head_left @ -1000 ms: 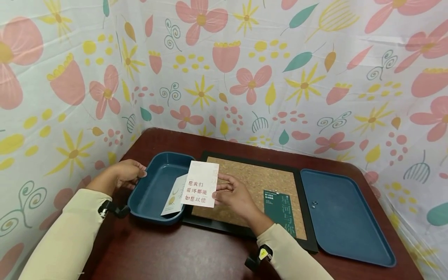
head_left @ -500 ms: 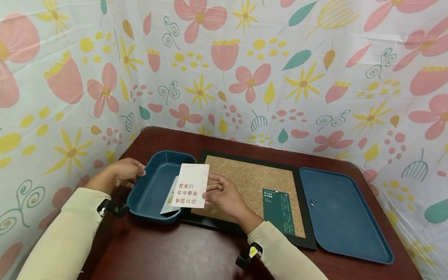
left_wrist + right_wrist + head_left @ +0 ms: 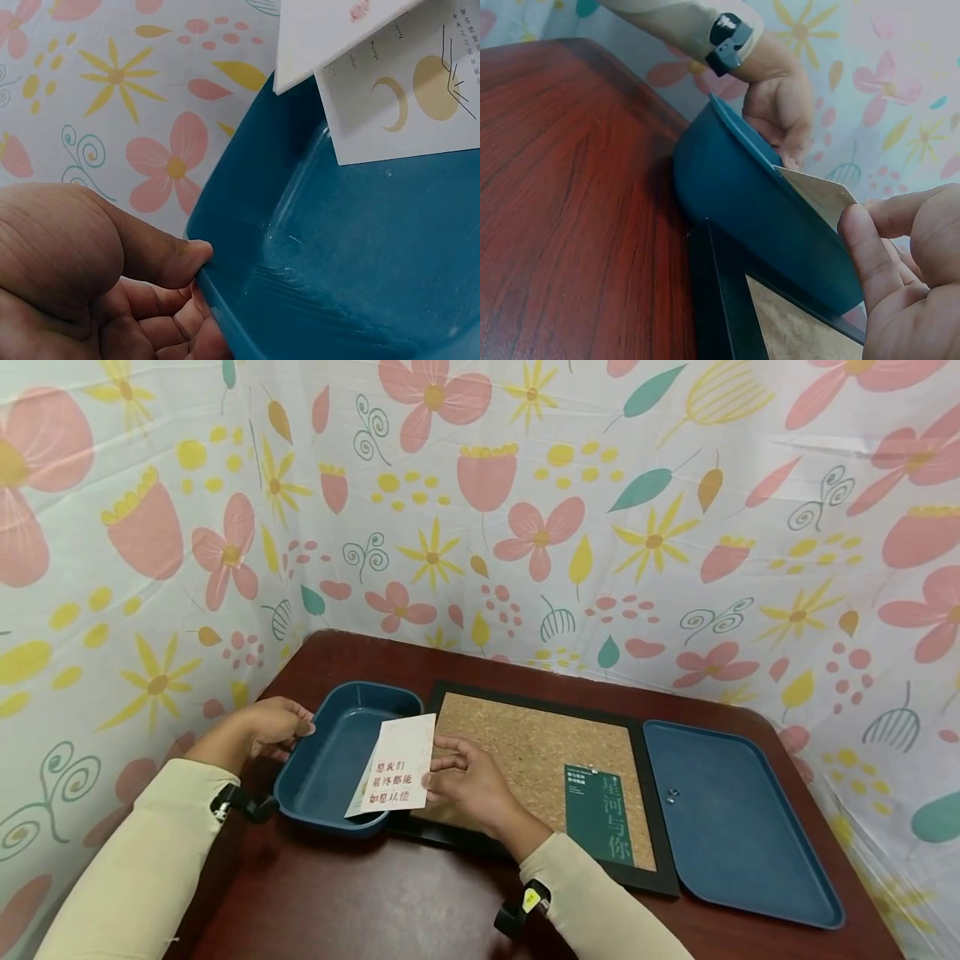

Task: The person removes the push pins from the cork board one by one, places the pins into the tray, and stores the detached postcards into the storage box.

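With thumb and curled fingers, my left hand point(image 3: 277, 727) pinches the left rim of a deep blue plastic tray point(image 3: 318, 768). My right hand point(image 3: 476, 785) holds a white card with red Chinese characters point(image 3: 397, 756) by its right edge, between thumb and fingers. That card hangs tilted over the right side of the tray. Beneath it, a second card with a moon drawing point(image 3: 360, 131) leans inside the tray, partly covered. In the right wrist view the held card point(image 3: 825, 193) appears nearly edge-on at the tray's rim.
A black-framed cork board point(image 3: 517, 727) lies right of the deep tray. A green card point(image 3: 588, 827) is on it, with a small pin at its top. Further right is a shallow blue tray point(image 3: 750, 835) with a few small clear pins point(image 3: 672, 795). Flowered curtains surround the dark red table point(image 3: 360, 893).
My right hand has moved left and slightly down with the white card, which now covers more of the card in the tray. My left hand stays on the rim.
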A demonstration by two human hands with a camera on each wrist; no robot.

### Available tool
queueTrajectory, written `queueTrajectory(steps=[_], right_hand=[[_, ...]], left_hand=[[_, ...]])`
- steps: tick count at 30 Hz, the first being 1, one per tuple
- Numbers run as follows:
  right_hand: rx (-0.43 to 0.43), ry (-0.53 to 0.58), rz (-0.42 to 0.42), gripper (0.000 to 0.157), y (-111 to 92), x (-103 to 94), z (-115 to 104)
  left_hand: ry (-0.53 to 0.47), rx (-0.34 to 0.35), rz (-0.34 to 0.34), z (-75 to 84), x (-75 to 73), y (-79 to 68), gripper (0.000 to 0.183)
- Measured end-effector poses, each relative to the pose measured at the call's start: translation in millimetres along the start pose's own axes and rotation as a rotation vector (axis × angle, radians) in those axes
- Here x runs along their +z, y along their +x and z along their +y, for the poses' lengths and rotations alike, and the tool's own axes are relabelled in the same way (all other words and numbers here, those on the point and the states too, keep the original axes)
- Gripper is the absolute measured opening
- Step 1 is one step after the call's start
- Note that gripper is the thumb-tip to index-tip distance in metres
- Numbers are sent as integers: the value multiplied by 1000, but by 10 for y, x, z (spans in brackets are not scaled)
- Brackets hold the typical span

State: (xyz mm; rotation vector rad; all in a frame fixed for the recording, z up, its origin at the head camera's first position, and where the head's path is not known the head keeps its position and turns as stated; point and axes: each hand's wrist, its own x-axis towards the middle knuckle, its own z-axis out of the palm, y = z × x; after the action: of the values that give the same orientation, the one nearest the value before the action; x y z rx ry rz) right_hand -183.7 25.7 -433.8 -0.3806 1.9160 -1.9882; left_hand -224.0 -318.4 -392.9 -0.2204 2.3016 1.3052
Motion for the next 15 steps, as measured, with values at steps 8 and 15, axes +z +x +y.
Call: queueTrajectory(steps=[8,15], right_hand=[[16,32,1,62,5,45,32],[13,17,5,59,-31,-53,80]], left_hand=[[-2,-5,10,0,10,-3,25],[-9,-10,34,9,27,-12,24]])
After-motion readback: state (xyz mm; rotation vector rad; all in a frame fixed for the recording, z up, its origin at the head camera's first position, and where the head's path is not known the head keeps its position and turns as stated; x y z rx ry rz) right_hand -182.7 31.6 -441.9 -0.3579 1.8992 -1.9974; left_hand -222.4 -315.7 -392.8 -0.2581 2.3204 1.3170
